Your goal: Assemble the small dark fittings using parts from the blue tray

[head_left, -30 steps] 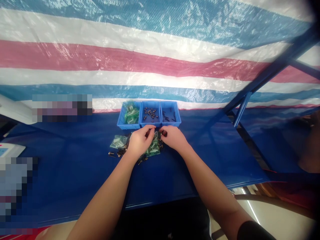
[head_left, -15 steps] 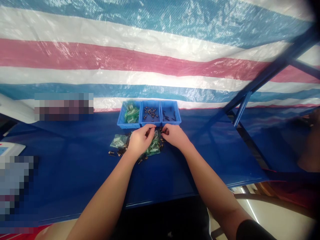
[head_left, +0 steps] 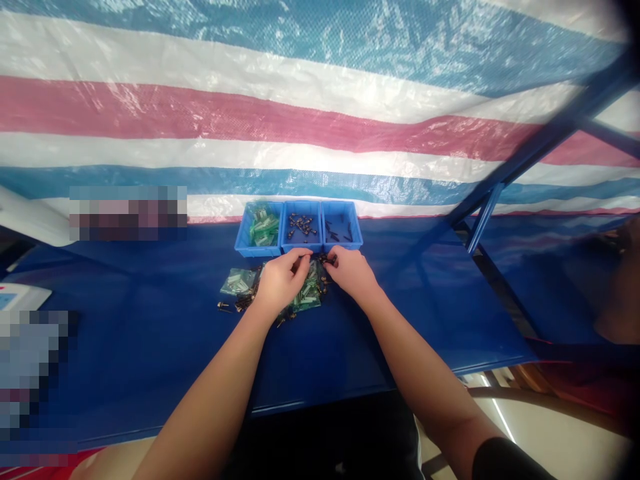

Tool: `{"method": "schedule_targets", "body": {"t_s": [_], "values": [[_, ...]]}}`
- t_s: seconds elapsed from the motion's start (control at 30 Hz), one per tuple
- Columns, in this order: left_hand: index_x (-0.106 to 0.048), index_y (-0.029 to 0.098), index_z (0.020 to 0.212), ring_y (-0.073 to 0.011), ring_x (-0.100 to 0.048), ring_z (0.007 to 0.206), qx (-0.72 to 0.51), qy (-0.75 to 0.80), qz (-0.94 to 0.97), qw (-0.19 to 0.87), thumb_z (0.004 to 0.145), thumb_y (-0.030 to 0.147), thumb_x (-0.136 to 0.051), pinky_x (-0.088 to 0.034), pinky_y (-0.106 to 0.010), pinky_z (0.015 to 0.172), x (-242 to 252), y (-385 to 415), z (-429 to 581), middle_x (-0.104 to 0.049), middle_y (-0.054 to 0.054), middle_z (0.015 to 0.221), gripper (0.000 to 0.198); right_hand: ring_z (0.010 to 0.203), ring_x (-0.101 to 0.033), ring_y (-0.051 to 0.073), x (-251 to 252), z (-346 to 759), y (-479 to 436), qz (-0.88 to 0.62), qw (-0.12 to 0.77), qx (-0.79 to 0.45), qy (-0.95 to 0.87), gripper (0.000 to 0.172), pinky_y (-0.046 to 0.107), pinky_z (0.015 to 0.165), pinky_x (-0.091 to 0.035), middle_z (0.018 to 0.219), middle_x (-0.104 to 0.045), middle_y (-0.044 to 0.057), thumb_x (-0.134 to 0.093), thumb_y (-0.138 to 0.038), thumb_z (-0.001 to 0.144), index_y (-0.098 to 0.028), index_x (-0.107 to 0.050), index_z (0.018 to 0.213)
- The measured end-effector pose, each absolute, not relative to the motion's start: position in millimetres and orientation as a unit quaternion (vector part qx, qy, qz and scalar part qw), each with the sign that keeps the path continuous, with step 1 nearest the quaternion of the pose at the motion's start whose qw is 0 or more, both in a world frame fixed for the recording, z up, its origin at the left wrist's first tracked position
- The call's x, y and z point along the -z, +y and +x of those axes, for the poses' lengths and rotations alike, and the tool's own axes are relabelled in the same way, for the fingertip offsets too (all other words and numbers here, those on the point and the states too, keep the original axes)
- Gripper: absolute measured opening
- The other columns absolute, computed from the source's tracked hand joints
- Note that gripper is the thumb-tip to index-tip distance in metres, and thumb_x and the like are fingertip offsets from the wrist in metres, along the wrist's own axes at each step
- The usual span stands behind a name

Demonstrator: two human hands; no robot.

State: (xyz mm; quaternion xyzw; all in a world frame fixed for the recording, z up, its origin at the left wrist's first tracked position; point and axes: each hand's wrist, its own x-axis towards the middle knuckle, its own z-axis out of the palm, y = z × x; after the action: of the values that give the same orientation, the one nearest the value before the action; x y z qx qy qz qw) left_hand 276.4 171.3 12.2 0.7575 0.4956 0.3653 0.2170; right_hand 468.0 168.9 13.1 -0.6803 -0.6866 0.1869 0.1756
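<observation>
My left hand [head_left: 284, 279] is over the pile of small parts, its thumb and fingertips closed together; what they hold, if anything, is too small to make out. Across from it, my right hand [head_left: 351, 272] pinches a small dark screw [head_left: 329, 261] at the pile's far right edge. Under and between the hands lie green-tinted plastic bags of pale pieces [head_left: 309, 293] and loose brass-and-dark screws [head_left: 243, 303]. Another small bag [head_left: 237, 282] rests left of my left hand. Part of the pile is hidden beneath that hand.
Just beyond my hands stand three joined blue bins: the left bin [head_left: 241, 240] with green bags, the middle bin [head_left: 301, 247] with bolts, the right bin [head_left: 357, 230] with dark screws. A blue metal frame [head_left: 480, 220] rises at right. Striped sheeting [head_left: 300, 100] hangs behind the blue table [head_left: 320, 373].
My right hand has shifted slightly, and the dark screw at its fingertips shows more plainly. My left hand stays in place.
</observation>
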Motion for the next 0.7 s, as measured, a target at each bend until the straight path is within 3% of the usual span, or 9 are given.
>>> {"method": "schedule_targets", "body": {"t_s": [0.1, 0.33, 0.7], "values": [[-0.072, 0.021, 0.111, -0.0109, -0.056, 0.055, -0.367, 0.494, 0.757, 0.219, 0.097, 0.037, -0.051, -0.041, -0.022, 0.056, -12.0, 171.1, 276.2, -0.067, 0.001, 0.07, 0.03, 0.085, -0.069, 0.024, -15.1, 467.3, 169.1, -0.682, 0.16, -0.179, -0.691, 0.021, 0.03, 0.072, -0.045, 0.093, -0.074, 0.007, -0.06, -0.031, 0.09, -0.025, -0.07, 0.107], [-0.072, 0.021, 0.111, -0.0113, -0.054, 0.053, -0.366, 0.494, 0.758, 0.217, 0.097, 0.039, -0.051, -0.041, -0.022, 0.056, -11.8, 171.1, 275.9, -0.067, 0.001, 0.069, 0.031, 0.084, -0.068, 0.022, -19.5, 467.6, 169.9, -0.665, 0.121, -0.173, -0.716, 0.017, 0.029, 0.07, -0.043, 0.089, -0.075, 0.006, -0.056, -0.028, 0.091, -0.023, -0.071, 0.086], [-0.072, 0.022, 0.111, -0.0115, -0.055, 0.056, -0.363, 0.5, 0.756, 0.216, 0.096, 0.038, -0.052, -0.042, -0.023, 0.058, -10.0, 172.0, 275.7, -0.066, 0.001, 0.071, 0.029, 0.075, -0.065, 0.019, -23.7, 464.9, 167.7, -0.666, 0.118, -0.174, -0.716, 0.013, 0.026, 0.063, -0.039, 0.086, -0.074, 0.004, -0.059, -0.032, 0.086, -0.022, -0.068, 0.086]]}}
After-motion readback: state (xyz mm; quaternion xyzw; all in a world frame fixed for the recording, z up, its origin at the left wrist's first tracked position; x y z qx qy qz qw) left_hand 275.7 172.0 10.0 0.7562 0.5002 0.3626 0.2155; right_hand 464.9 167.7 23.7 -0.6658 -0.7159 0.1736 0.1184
